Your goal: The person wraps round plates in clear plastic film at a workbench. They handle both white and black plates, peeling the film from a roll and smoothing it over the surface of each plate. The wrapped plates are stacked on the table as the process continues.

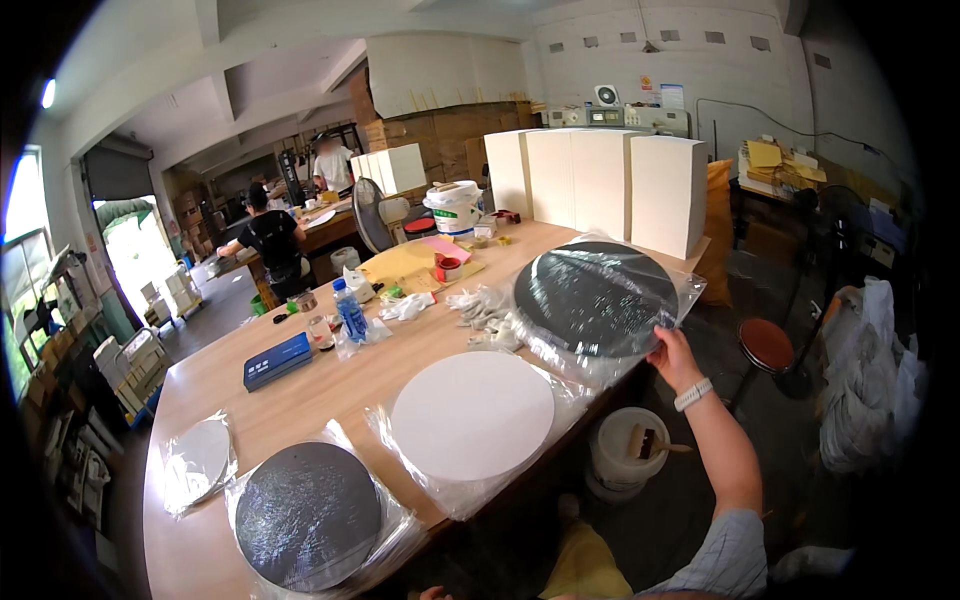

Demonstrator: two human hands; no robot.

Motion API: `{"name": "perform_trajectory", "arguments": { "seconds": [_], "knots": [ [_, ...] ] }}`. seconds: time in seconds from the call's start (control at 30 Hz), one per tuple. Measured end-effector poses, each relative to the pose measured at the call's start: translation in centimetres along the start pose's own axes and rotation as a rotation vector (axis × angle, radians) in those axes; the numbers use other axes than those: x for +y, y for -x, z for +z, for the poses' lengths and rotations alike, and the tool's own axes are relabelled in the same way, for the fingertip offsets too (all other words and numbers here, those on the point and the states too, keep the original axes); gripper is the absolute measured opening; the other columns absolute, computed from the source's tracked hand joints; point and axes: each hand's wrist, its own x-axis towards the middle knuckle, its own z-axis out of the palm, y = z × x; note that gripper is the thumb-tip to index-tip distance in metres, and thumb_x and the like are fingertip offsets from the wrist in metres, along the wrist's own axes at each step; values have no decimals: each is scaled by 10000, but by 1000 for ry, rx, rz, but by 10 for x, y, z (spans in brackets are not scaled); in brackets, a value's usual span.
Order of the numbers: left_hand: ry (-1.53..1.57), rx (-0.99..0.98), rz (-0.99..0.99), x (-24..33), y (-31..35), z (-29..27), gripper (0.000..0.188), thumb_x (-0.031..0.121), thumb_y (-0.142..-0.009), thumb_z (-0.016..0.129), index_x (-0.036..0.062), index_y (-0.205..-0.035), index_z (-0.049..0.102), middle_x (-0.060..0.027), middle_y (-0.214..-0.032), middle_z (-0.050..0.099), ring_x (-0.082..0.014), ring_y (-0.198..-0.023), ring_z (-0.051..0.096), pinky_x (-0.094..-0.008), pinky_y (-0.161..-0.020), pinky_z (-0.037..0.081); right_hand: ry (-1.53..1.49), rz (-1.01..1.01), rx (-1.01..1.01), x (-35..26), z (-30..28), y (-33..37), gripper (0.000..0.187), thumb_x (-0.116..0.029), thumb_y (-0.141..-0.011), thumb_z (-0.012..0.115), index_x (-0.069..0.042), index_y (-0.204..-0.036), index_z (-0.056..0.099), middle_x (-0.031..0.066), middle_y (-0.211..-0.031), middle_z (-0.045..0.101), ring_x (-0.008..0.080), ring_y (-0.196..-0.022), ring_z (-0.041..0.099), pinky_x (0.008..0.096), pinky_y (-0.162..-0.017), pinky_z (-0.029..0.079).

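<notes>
My right hand point(676, 362), with a white band on its wrist, pinches the near right edge of a dark round disc point(595, 295) wrapped in clear plastic. That disc lies toward the table's right end, its film shiny and wrinkled. Just left of it, a white round disc point(472, 415) rests on clear plastic film. Another dark disc in film point(308, 515) lies at the table's near edge, with a smaller pale disc in film point(200, 452) farther left. Of my left hand point(435, 593), only a bit shows at the bottom edge; its fingers are mostly hidden.
On the wooden table point(210, 390) are a blue box point(278, 361), a water bottle point(349, 310), white gloves point(485, 312), a white bucket point(455, 212) and tall white blocks point(665, 195). Below stand a bucket with a brush point(620, 450) and a stool point(766, 345). Two people work behind.
</notes>
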Motion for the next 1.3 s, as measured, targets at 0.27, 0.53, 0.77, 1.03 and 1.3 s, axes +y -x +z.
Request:
{"name": "perform_trajectory", "arguments": {
  "seconds": [0.27, 0.53, 0.77, 1.03, 1.3],
  "knots": [
    [-83, 95, 207, -40, 5, -1, 288, 206, -898, 578, 124, -1172, 541, -122, -790, 634, -230, -621, 606, -357, -549, 470, 335, 326, 137, 101, -118, -120, 223, -241, -880, 573, -67, -1017, 544, 110, -775, 652, 228, -593, 644, 281, -459, 478],
    [-364, 269, 555, 37, 3, -3, 359, 169, -868, 605, 85, -1207, 521, -97, -930, 629, -256, -812, 579, -381, -715, 460, 864, 342, 356, 73, -107, -90, 458, -475, -865, 582, -20, -815, 569, 95, -581, 589, 207, -451, 605, 290, -362, 437],
    [-304, 222, 957, 207, -106, 15, 163, 35, -806, 615, 51, -966, 640, -114, -1019, 614, -319, -931, 573, -391, -800, 480, 1112, -521, -395, 95, 42, -5, 139, -90, -828, 572, -6, -917, 639, 163, -877, 647, 330, -829, 623, 381, -734, 494],
    [-642, -47, 901, 232, -208, 59, 191, 183, -828, 577, 109, -979, 666, -63, -1124, 608, -302, -1039, 537, -397, -849, 480, 1360, -306, -808, 126, 56, -36, 186, -191, -775, 635, -30, -862, 666, 158, -843, 612, 325, -833, 594, 388, -765, 475],
    [-633, -49, 884, 227, -204, 62, 230, 215, -838, 590, 130, -1040, 663, -53, -1167, 599, -315, -1046, 533, -388, -896, 453, 1354, -316, -698, 129, 45, -25, 205, -172, -716, 714, -23, -845, 661, 137, -821, 607, 300, -785, 598, 364, -714, 479]
  ]
}}
